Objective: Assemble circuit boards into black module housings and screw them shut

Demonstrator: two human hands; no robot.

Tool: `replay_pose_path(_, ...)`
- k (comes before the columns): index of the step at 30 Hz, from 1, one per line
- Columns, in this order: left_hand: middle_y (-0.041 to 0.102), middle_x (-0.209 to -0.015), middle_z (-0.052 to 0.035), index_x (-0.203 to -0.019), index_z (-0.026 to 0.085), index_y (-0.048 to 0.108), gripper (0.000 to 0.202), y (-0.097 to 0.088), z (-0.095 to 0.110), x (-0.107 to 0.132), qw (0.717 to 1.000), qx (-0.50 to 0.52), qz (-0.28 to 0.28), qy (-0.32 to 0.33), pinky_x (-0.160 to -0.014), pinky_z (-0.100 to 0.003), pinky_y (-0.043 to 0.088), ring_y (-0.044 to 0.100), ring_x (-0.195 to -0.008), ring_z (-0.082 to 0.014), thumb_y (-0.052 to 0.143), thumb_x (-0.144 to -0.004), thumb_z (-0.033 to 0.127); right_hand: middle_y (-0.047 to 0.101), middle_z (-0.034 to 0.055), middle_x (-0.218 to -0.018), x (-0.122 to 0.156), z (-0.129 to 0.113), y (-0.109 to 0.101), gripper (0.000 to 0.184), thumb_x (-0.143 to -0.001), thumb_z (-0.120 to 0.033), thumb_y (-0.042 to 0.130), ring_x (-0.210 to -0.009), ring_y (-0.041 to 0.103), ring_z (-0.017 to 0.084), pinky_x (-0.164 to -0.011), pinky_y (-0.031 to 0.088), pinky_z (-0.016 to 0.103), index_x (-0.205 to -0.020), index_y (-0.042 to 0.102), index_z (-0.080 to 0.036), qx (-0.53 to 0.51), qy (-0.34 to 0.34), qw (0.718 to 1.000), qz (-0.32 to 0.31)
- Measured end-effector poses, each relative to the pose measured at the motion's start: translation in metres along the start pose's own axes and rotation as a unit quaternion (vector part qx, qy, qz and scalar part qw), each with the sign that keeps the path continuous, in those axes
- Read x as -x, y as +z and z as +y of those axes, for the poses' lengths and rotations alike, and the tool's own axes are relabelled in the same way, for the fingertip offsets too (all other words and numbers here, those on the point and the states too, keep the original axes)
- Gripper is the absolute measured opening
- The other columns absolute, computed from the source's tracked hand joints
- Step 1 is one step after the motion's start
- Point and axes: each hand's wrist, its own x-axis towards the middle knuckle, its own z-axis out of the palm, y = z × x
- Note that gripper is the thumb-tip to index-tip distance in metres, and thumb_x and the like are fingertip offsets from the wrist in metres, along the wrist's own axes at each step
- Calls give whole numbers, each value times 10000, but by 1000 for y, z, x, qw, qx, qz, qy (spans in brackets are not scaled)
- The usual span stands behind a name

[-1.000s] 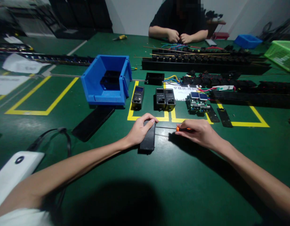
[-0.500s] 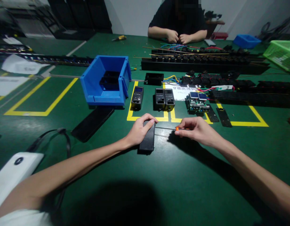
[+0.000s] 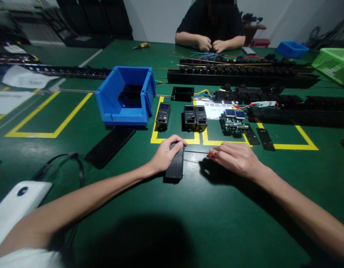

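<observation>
My left hand [image 3: 168, 153] is closed around the upper part of a black rectangular plastic case [image 3: 174, 169] that lies on the green table. In my right hand [image 3: 236, 158] is a screwdriver [image 3: 210, 153]; its orange end shows at the fingertips, and the rest of the handle is hidden. The thin shaft runs level to the case's right side, where the tip seems to meet it. Beyond my hands stand a small black module [image 3: 162, 116] with a display and a pair of black housings [image 3: 194, 117]. To their right sit green circuit boards [image 3: 233, 121] with small screens.
A blue bin [image 3: 127, 121] holding black parts stands left of the modules. Nearer lie a black phone-like slab [image 3: 110, 147] and a white device [image 3: 18, 208] with a cable. Long black strips [image 3: 239, 78] with wires cross the back, where another person [image 3: 211, 26] sits.
My right hand has rolled over on the screwdriver, so its back now faces up more and the fingers cover the handle. The left hand and the case stay in place.
</observation>
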Motion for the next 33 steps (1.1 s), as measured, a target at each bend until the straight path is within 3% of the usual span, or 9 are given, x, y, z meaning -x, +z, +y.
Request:
replay_pose_path(8, 659, -933, -57, -905, 149, 647, 233, 1, 0, 0, 1000, -2, 6, 1, -906, -328, 431, 599, -931, -193, 485, -946, 312, 708, 45, -724, -1, -3, 1, 135, -942, -195, 566, -608, 624, 136, -558, 443, 264, -883, 670, -135, -5, 28, 1000, 11)
replay_pose_path(12, 661, -934, -58, -905, 150, 646, 231, 1, -1, 0, 1000, -4, 6, 3, -915, -337, 434, 601, -938, -195, 484, -945, 310, 673, 46, -670, -1, -3, 3, 205, -948, -260, 567, -568, 603, 141, -518, 401, 264, -822, 665, -132, -84, 91, 992, -36)
replay_pose_path(15, 661, -932, -62, -902, 148, 646, 224, 1, 0, 0, 1000, -3, 6, 4, -916, -338, 435, 602, -941, -196, 485, -943, 299, 679, 55, -686, -2, -3, 0, 242, -937, -325, 587, -570, 607, 141, -514, 396, 254, -810, 663, -134, -171, 167, 968, -71)
replay_pose_path(19, 664, -922, -60, -895, 151, 648, 218, 2, 2, 0, 1000, -5, 5, 3, -913, -344, 439, 604, -937, -200, 486, -940, 291, 729, 68, -810, -9, -4, -6, 253, -904, -389, 632, -674, 666, 151, -561, 444, 233, -906, 684, -142, -296, 264, 912, -105)
replay_pose_path(22, 663, -919, -60, -895, 149, 649, 216, 2, 3, 0, 1000, -4, 3, 3, -908, -342, 437, 603, -933, -199, 487, -938, 286, 734, 60, -829, -14, -4, -11, 273, -882, -415, 652, -726, 673, 162, -580, 455, 231, -889, 692, -144, -360, 301, 875, -118)
replay_pose_path(25, 659, -920, -61, -895, 144, 652, 222, 1, 3, 0, 1000, -6, 2, 5, -900, -333, 433, 601, -925, -196, 485, -938, 283, 723, 51, -795, -16, -3, -13, 296, -873, -440, 651, -713, 655, 165, -566, 441, 235, -856, 690, -147, -380, 318, 860, -123)
replay_pose_path(28, 658, -920, -61, -896, 144, 655, 228, 1, 3, 0, 1000, -5, -1, 1, -895, -328, 433, 599, -919, -195, 483, -937, 289, 715, 52, -788, -14, -3, -10, 273, -877, -420, 643, -679, 644, 157, -559, 433, 235, -861, 678, -149, -342, 299, 882, -123)
replay_pose_path(33, 663, -927, -58, -902, 149, 655, 236, 0, 2, 0, 1000, -3, 2, -4, -896, -328, 434, 601, -915, -195, 487, -938, 310, 687, 58, -765, -7, -2, -3, 127, -869, -264, 624, -624, 609, 146, -550, 422, 239, -913, 624, -145, -187, 194, 959, -85)
